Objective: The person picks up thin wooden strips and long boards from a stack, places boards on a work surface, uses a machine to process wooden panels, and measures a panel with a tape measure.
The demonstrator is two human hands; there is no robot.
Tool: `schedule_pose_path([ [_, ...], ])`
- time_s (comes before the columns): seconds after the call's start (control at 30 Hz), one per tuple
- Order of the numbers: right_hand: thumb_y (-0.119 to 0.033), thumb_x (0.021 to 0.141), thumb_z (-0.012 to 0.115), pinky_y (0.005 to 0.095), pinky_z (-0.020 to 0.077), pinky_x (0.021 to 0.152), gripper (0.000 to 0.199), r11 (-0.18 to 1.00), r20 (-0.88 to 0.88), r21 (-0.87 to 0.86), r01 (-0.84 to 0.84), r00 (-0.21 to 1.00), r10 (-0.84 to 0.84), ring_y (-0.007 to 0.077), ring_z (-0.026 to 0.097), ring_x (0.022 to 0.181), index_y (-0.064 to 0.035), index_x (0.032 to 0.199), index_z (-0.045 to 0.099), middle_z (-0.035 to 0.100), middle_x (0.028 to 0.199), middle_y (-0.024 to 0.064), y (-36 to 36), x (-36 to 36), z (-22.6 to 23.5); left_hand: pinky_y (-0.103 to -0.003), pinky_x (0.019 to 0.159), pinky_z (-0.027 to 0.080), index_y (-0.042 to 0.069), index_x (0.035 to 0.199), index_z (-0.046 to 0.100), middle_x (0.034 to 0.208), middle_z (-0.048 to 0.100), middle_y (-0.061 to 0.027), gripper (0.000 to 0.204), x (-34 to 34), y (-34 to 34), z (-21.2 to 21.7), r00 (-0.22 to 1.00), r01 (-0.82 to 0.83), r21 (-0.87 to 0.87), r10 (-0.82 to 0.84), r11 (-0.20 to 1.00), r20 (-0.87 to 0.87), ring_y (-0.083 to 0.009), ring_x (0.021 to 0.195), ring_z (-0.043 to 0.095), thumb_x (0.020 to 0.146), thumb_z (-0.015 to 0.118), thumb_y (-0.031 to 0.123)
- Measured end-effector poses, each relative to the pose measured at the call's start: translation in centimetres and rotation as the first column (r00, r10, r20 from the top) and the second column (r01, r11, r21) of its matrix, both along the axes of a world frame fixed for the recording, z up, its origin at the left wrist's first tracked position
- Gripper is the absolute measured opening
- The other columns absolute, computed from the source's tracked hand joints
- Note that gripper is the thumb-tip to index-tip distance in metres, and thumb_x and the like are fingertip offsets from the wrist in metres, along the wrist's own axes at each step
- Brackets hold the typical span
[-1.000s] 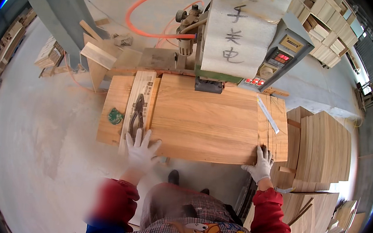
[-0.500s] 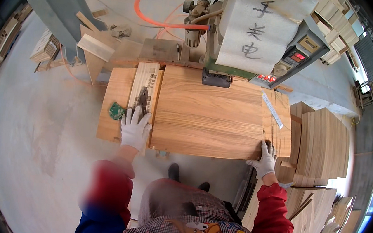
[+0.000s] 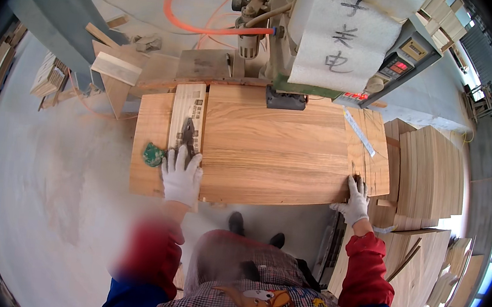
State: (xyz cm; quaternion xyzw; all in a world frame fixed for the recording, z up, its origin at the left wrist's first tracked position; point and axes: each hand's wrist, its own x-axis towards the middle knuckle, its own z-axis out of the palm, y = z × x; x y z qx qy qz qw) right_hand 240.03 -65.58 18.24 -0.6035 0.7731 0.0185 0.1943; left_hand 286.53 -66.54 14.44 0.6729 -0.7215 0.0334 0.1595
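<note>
My left hand (image 3: 181,179), in a white glove, lies with fingers spread on the near end of a narrow pale wooden strip (image 3: 184,102) with dark printing. Just beyond the fingertips, dark pliers (image 3: 188,130) rest on that strip. A crumpled green lump (image 3: 153,154) sits to the left. Beside the strip lies a wide wooden panel (image 3: 273,150), flat on the machine's table. At the panel's near right corner, my gloved right hand (image 3: 356,204) rests at the edge, fingers stretched forward and thumb out to the left. A white measuring strip (image 3: 359,130) lies beyond it.
A machine head (image 3: 286,99) stands over the panel's far edge, with a control box (image 3: 400,65) and an orange air hose (image 3: 179,17). Stacked boards (image 3: 430,170) stand at the right. A grey column (image 3: 56,20) and wood offcuts (image 3: 117,68) are at the far left.
The gap between the printed strip and the wide panel has narrowed. My left hand has shifted slightly nearer to me. The whole view has turned a little; my right hand stays at the panel's corner.
</note>
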Motion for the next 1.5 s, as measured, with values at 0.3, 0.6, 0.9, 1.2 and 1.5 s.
schedule_pose_path([
  [0.3,-0.027,0.052,0.089,0.0482,0.0255,0.112,0.111,0.998,0.071,-0.054,-0.016,0.997,0.020,0.0431,0.015,0.140,-0.0139,0.146,0.031,0.021,0.154,0.0157,0.0,-0.4,-1.0,-0.058,0.106,0.027,0.018,0.123,0.057,0.142,0.040,-0.0189,0.037,-0.1,0.1,0.4,1.000,0.006,0.008,-0.006,1.000,0.003,-0.0446,0.127,0.037,0.087,0.055,0.026],
  [0.6,-0.029,0.053,0.089,0.0497,0.0262,0.112,0.112,1.000,0.039,-0.020,-0.011,0.999,0.012,0.0449,0.014,0.140,-0.0177,0.147,0.029,0.019,0.155,0.0151,-0.3,-0.5,-1.2,-0.057,0.106,0.027,0.019,0.124,0.057,0.141,0.040,-0.0183,0.038,-0.2,-0.1,0.2,0.999,0.008,-0.005,-0.008,1.000,0.037,-0.0444,0.128,0.036,0.087,0.056,0.026],
  [0.9,-0.035,0.057,0.087,0.0472,0.0271,0.112,0.106,1.000,-0.009,-0.009,-0.009,1.000,0.009,0.0470,0.014,0.139,-0.0201,0.146,0.031,0.019,0.154,0.0157,-0.3,-0.2,-0.7,-0.053,0.105,0.027,0.019,0.128,0.054,0.145,0.038,-0.0159,0.039,0.3,0.0,-0.8,0.997,0.037,-0.026,-0.035,0.999,0.070,-0.0419,0.130,0.034,0.090,0.053,0.027],
  [1.2,-0.034,0.058,0.087,0.0467,0.0277,0.113,0.106,1.000,0.019,0.008,0.024,1.000,-0.024,0.0447,0.011,0.141,-0.0215,0.146,0.030,0.017,0.155,0.0145,-0.2,0.1,-0.3,-0.052,0.108,0.026,0.021,0.126,0.057,0.144,0.039,-0.0150,0.037,0.6,-0.3,-1.3,0.999,0.019,-0.039,-0.017,0.999,0.037,-0.0428,0.128,0.036,0.090,0.051,0.028],
  [1.5,-0.034,0.060,0.086,0.0456,0.0227,0.115,0.106,0.999,0.060,0.027,0.032,0.998,-0.033,0.0460,0.008,0.141,-0.0171,0.147,0.027,0.016,0.155,0.0170,-0.1,0.0,0.1,-0.050,0.106,0.030,0.021,0.125,0.058,0.143,0.040,-0.0133,0.037,0.7,-0.5,-2.0,0.998,0.032,-0.072,-0.028,0.997,0.056,-0.0410,0.126,0.039,0.089,0.054,0.027],
])
